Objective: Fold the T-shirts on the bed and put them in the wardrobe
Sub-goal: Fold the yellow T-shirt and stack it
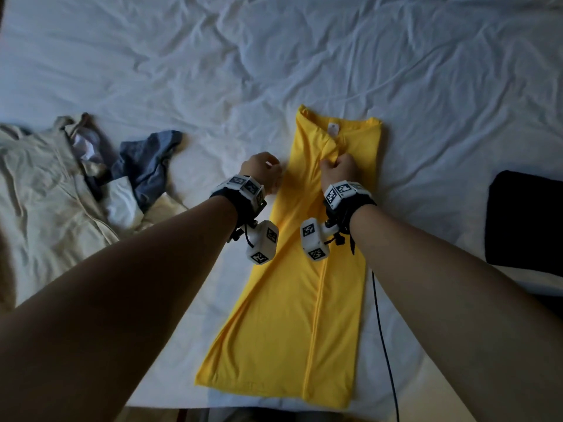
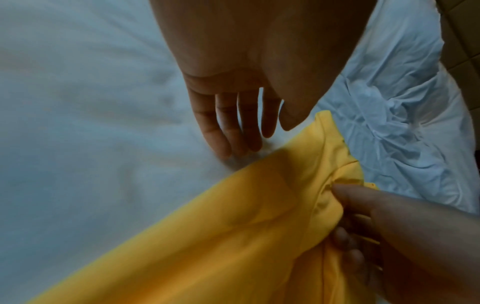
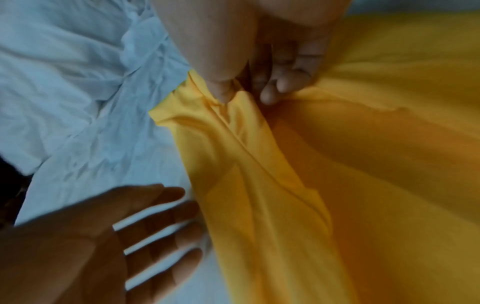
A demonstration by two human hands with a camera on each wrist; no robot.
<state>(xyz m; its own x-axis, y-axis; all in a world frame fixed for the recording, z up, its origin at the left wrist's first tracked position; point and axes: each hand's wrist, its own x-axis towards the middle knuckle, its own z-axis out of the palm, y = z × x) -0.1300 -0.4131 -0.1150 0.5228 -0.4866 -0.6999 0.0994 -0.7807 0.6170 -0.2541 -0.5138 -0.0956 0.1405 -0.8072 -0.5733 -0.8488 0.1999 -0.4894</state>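
Observation:
A yellow T-shirt (image 1: 307, 269) lies lengthwise on the white bed sheet (image 1: 274, 62), its sides folded inward into a long strip, collar at the far end. My right hand (image 1: 336, 167) pinches a fold of yellow cloth (image 3: 233, 115) just below the collar, thumb against curled fingers (image 3: 270, 96). My left hand (image 1: 268, 172) hovers beside the shirt's left edge with its fingers (image 2: 233, 131) straight and slightly spread, tips at the sheet, holding nothing. In the left wrist view the yellow T-shirt (image 2: 207, 236) runs below that hand.
A heap of other clothes lies at the left: a cream garment (image 1: 42, 190), a blue-grey one (image 1: 149, 159) and a white piece (image 1: 122, 199). A black object (image 1: 527, 217) sits at the right edge. A dark cable (image 1: 384, 345) runs down by the shirt.

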